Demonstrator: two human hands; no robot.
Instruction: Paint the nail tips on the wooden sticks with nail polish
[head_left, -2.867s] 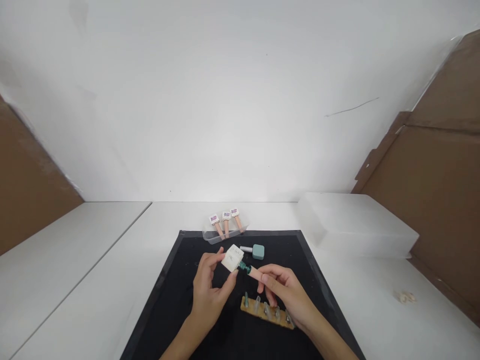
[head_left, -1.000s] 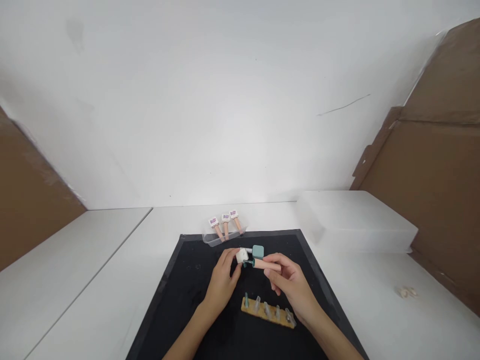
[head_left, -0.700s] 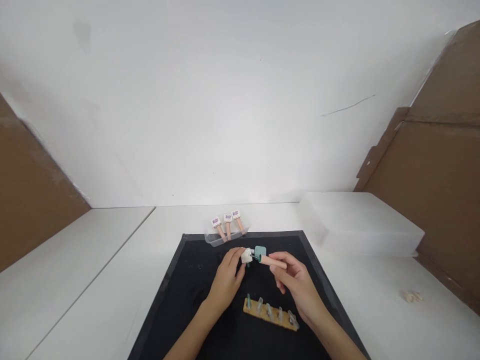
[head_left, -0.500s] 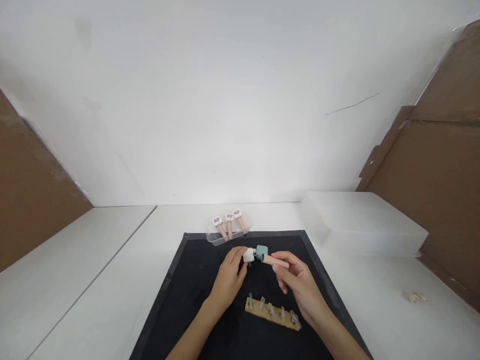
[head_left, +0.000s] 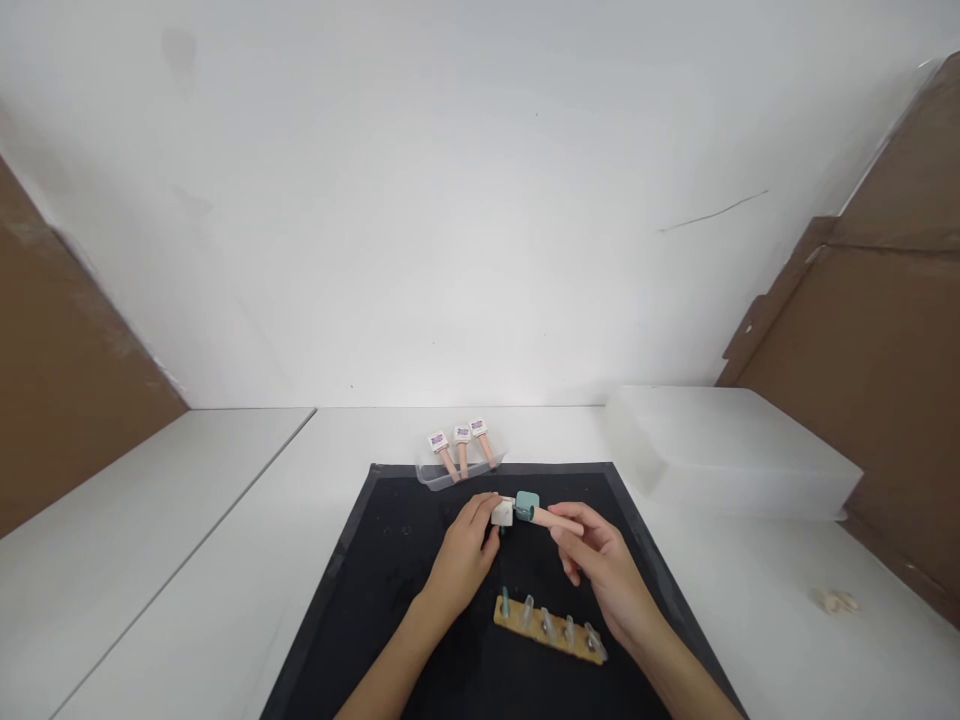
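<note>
My left hand (head_left: 466, 555) is closed on a small white square nail polish bottle (head_left: 502, 513) above the black mat. In my right hand (head_left: 600, 560), thumb and fingers pinch the pink handle of a nail polish brush cap (head_left: 556, 521). The handle's left end is beside a teal square piece (head_left: 527, 503), whose kind I cannot make out; the bristles are hidden. A small dark teal bit shows under the bottle. Nearer to me lies a tan strip (head_left: 551, 634) with several nail tips upright on it. The leftmost nail tip (head_left: 505, 602) is teal; the others look clear.
Behind the hands, a clear plastic tray (head_left: 436, 481) carries three white bottles with pink caps (head_left: 463, 450). To the right stands a translucent white box (head_left: 739, 450). Small cream-coloured bits (head_left: 838, 601) lie on the white table. Brown boards flank both sides.
The pink handle's left end has moved slightly up relative to the teal piece, and the white bottle has turned a little. My view has shifted slightly.
</note>
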